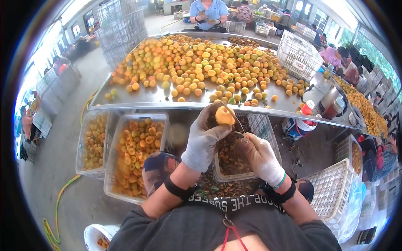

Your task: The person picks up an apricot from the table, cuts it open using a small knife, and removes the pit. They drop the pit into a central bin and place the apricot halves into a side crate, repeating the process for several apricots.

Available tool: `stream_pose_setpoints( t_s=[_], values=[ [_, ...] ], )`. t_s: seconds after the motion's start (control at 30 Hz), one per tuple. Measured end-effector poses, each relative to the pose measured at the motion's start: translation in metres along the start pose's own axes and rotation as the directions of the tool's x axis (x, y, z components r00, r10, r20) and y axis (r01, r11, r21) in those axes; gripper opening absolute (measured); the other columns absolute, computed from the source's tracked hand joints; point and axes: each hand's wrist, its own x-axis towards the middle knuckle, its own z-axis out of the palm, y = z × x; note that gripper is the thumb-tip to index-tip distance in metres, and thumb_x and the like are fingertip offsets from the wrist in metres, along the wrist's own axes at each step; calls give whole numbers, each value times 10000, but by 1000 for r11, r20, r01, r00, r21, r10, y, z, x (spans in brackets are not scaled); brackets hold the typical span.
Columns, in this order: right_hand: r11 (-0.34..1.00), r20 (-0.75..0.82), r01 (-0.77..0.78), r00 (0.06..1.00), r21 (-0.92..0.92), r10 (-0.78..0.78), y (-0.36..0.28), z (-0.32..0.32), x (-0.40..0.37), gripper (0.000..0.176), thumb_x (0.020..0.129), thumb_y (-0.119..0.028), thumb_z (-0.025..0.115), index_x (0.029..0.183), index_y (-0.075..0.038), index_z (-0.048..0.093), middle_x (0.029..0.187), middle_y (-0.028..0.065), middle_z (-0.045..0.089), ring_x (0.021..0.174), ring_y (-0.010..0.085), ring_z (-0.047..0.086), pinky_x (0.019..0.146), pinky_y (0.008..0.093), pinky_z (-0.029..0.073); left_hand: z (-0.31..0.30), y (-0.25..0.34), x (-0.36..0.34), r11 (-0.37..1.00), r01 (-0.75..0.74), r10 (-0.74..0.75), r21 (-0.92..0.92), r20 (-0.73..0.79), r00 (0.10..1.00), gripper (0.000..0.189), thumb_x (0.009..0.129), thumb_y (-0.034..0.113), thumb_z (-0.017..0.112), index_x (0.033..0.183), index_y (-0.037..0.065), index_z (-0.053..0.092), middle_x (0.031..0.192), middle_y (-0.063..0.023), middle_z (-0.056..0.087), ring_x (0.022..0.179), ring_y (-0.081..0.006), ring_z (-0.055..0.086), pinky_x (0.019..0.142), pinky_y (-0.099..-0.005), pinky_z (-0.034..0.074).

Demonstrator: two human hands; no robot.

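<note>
Hall: a busy fruit shed with a concrete floor, stacked wire crates at the back and other people seated at work on the right.
Bench: the steel bench (146, 98) runs across in front, smooth and shiny. Its near edge is a straight lip just above the hands.
Pile: round orange and yellow fruit (201, 62) is heaped across the middle of the bench, with a few strays near the lip.
Left hand: the gloved left hand (203, 140) has its fingers closed round one apricot (225, 116), held up just below the bench lip.
Right hand: the right hand (259, 157), in a stained knit glove, has its fingers closed on a thin knife (235, 121) whose blade lies against the apricot.
Below: a clear plastic tub (112, 163) of cut halves sits to the left, and a second tub (79, 154) is beside it. A tub of brown pits (232, 179) sits under the hands.
Right side: a white lattice crate (331, 190) crowds the right elbow.
Open room: bare floor lies to the left, crossed by a green hose (63, 188).
</note>
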Motion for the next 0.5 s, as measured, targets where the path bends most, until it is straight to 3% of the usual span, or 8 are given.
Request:
stream_pose_setpoints(
  t_s=[0.1, 0.23, 0.33, 0.43, 0.47, 0.5],
  values=[
    [999, 1, -39, 999, -11, 39, -5, -1, -5, 251, 1023, -224, 513, 953, 10, 568, 729, 168, 586, 629, 235, 511, 632, 331, 464, 7, 4, -6, 995, 60, -62, -84, -14, 998, 448, 865, -23, 602, 1300, -5, 499, 1170, -96, 611, 1049, -183, 605, 930, -314, 483],
    [1000, -30, -13, 999, -19, 13, -4, 4, -9, 225, 1018, -206, 519, 972, 9, 566, 733, 172, 602, 628, 254, 549, 633, 337, 471, 1, 7, -9, 995, 76, -74, -66, 32, 997, 433, 884, 27, 632, 1296, -5, 506, 1175, -88, 614, 1055, -166, 600, 935, -301, 474],
    [999, -44, -28, 999, -45, 26, -7, 6, -10, 190, 1008, -175, 526, 978, 9, 563, 744, 184, 613, 637, 288, 584, 632, 345, 478, 1, 7, -8, 997, -9, 8, 79, 11, 1000, 427, 882, 49, 647, 1285, -3, 519, 1171, -78, 619, 1046, -147, 596, 932, -288, 468],
    [989, -127, 75, 988, -129, -92, 0, 12, -8, 146, 983, -122, 535, 969, 20, 565, 781, 226, 616, 663, 325, 611, 617, 364, 475, 8, 7, -7, 993, -37, 44, 108, -60, 997, 332, 868, -3, 663, 1181, -20, 551, 1071, -57, 623, 946, -116, 602, 843, -255, 503],
    [970, -129, 139, 978, -199, -166, 2, 11, -8, 151, 982, -113, 531, 984, 34, 568, 800, 239, 617, 680, 323, 617, 622, 370, 475, 5, 4, -8, 978, -87, 91, 190, -13, 996, 349, 879, 80, 639, 1205, -12, 559, 1085, -52, 626, 1016, -117, 581, 905, -262, 451],
    [946, -116, 203, 964, -254, -238, 7, 12, -8, 158, 981, -104, 527, 999, 47, 572, 818, 252, 618, 697, 321, 624, 627, 376, 475, 1, 2, -8, 974, -93, 97, 206, -9, 995, 331, 868, 60, 652, 1178, -15, 562, 1070, -58, 625, 1001, -122, 587, 886, -264, 467]
  ],
)
